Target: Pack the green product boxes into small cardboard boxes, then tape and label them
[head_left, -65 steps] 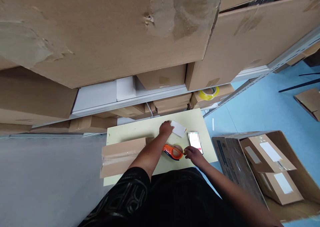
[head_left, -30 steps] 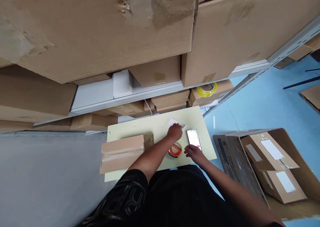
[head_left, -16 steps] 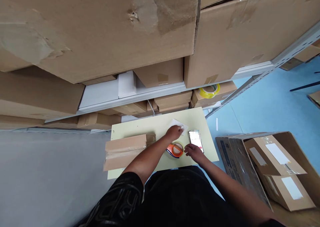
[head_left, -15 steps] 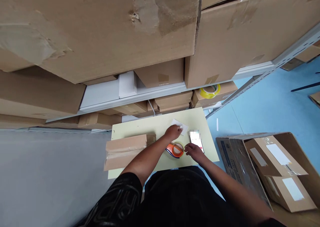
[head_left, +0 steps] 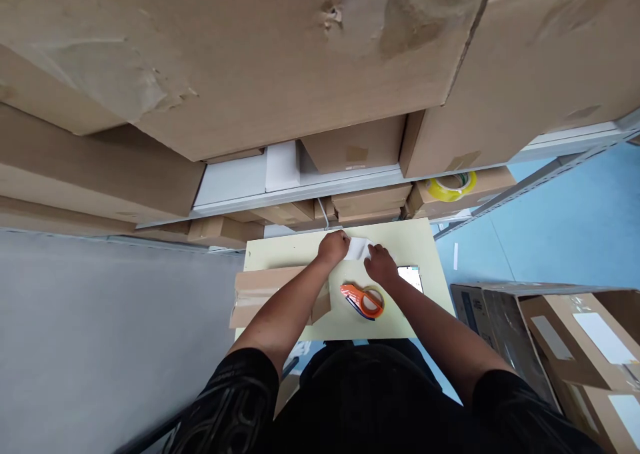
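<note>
Between my hands a small sheet of white paper (head_left: 357, 248) is held over the pale yellow table (head_left: 290, 243). My left hand (head_left: 334, 246) is closed on its left edge, and my right hand (head_left: 381, 265) pinches its right side. Just below them on the table lies an orange tape dispenser (head_left: 356, 297) with a roll of tape in it. A phone (head_left: 411, 278) with a lit screen rests beside my right wrist, partly covered by it. Under my left forearm is a long cardboard box (head_left: 270, 291), partly hidden by the arm.
Shelves (head_left: 300, 186) stacked with cardboard boxes (head_left: 250, 47) rise behind the table, close overhead. A yellow tape roll (head_left: 453, 186) sits on a lower box. At the right, a large open carton (head_left: 485, 317) on the blue floor (head_left: 540, 234) holds labelled boxes (head_left: 570, 341).
My right hand has moved up from near the tape dispenser to the paper's right side. My left hand now grips the paper's left edge. The view has shifted left.
</note>
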A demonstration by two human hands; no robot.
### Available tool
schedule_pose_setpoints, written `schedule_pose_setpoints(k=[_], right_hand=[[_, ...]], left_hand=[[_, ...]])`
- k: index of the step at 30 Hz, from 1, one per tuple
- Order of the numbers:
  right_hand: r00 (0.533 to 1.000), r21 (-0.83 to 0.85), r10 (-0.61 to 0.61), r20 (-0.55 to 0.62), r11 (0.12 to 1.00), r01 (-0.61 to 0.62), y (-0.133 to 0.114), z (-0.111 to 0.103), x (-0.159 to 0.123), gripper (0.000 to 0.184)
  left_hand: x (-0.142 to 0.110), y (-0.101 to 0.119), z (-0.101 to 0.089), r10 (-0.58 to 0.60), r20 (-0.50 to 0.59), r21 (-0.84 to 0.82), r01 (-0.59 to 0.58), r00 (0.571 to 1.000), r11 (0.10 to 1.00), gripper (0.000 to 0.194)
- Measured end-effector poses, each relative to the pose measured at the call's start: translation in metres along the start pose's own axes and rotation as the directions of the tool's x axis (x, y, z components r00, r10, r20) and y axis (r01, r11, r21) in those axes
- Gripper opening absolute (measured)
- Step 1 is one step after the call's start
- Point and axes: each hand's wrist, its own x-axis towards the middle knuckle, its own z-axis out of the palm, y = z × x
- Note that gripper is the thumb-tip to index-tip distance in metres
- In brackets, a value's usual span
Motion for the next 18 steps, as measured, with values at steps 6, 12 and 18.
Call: schedule_pose_setpoints(k=[6, 12, 18], right_hand=[[0.997, -0.12, 0.064, 0.038, 0.991, -0.059, -0.007, 0.012, 0.024, 0.073], [0.997, -0.137, 0.063, 0.041, 0.989, -0.056, -0.004, 0.023, 0.029, 0.078], [0.997, -0.083, 0.061, 0.037, 0.995, -0.057, 0.0, 0.024, 0.029, 0.075]], left_hand=[[0.004, -0.013, 0.0, -0.049, 0.02, 0.053, 0.048, 0.999, 0.997, 0.029], [0.012, -0.02, -0.002, -0.093, 0.066, 0.104, 0.086, 0.993, 0.991, 0.026], [0.016, -0.027, -0.038, -0.11, 0.057, 0.105, 0.104, 0.992, 0.989, 0.022]])
